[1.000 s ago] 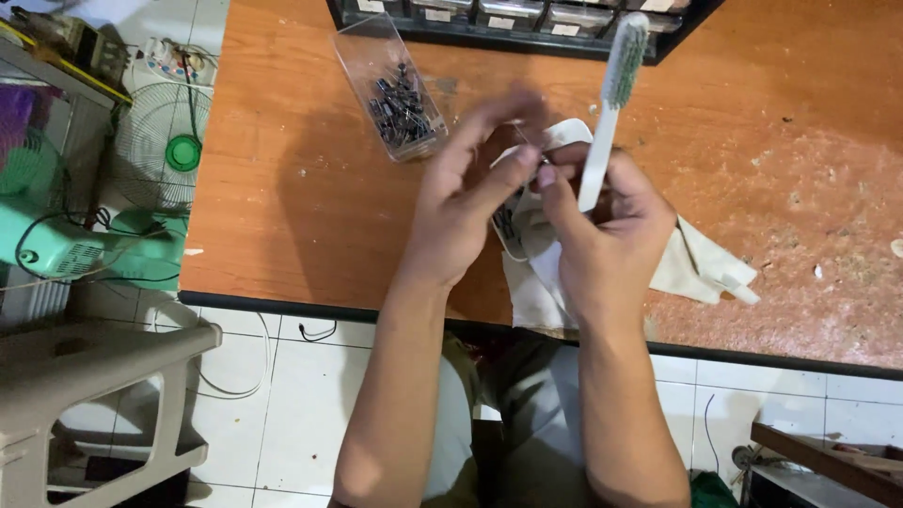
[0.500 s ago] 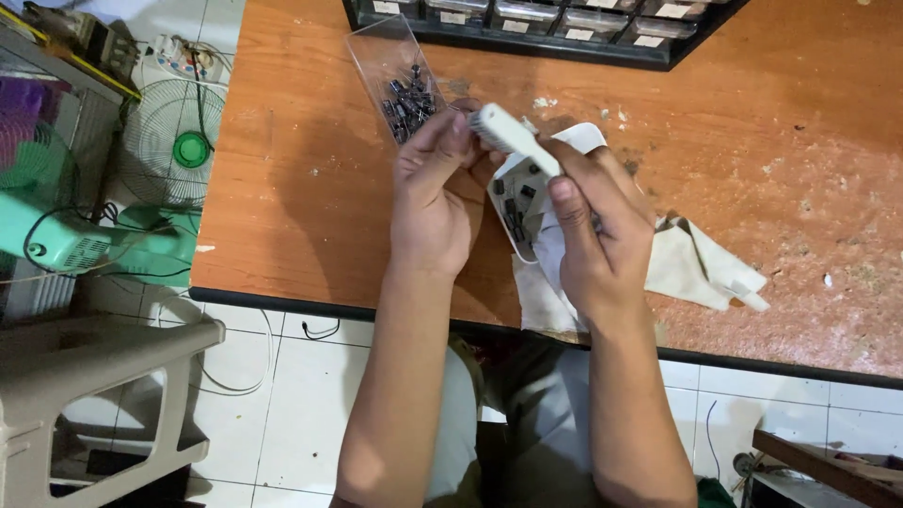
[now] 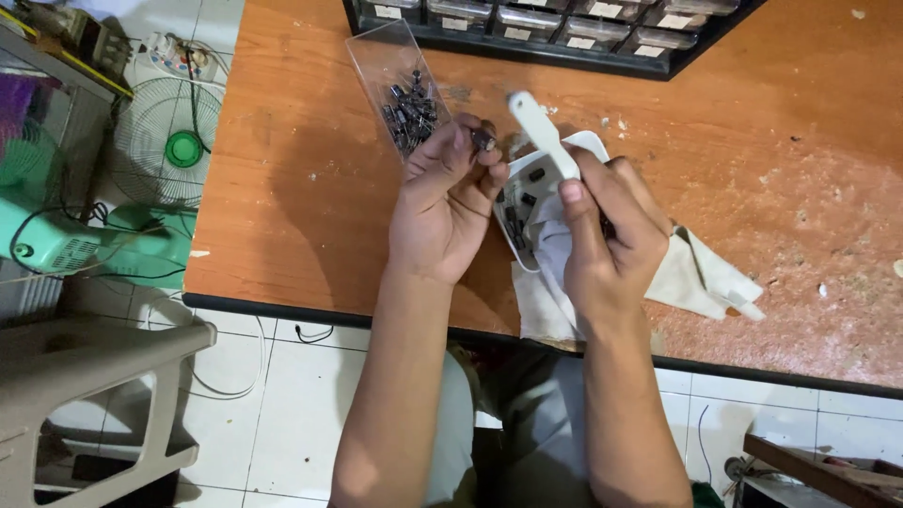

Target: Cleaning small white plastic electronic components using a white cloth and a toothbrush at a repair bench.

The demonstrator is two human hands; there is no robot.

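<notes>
Seen from above the person's head, both bare hands are raised over a worn orange wooden tabletop (image 3: pixel 282 188). The left hand (image 3: pixel 442 202) pinches a small dark cylindrical part (image 3: pixel 483 139) between thumb and fingertips, just beside the open end of a clear plastic drawer (image 3: pixel 381 56) that lies on the table with a heap of similar dark parts (image 3: pixel 411 113) inside. The right hand (image 3: pixel 611 235) is closed around a white plastic handle (image 3: pixel 544 134), which sticks up and away from it, and it also grips a white plastic casing (image 3: pixel 527 202) with dark parts showing inside. A crumpled white cloth (image 3: pixel 701 277) lies on the table under that hand. A black cabinet of small drawers (image 3: pixel 536 28) stands along the far edge. On the tiled floor to the left stands a green fan (image 3: pixel 169 136).
</notes>
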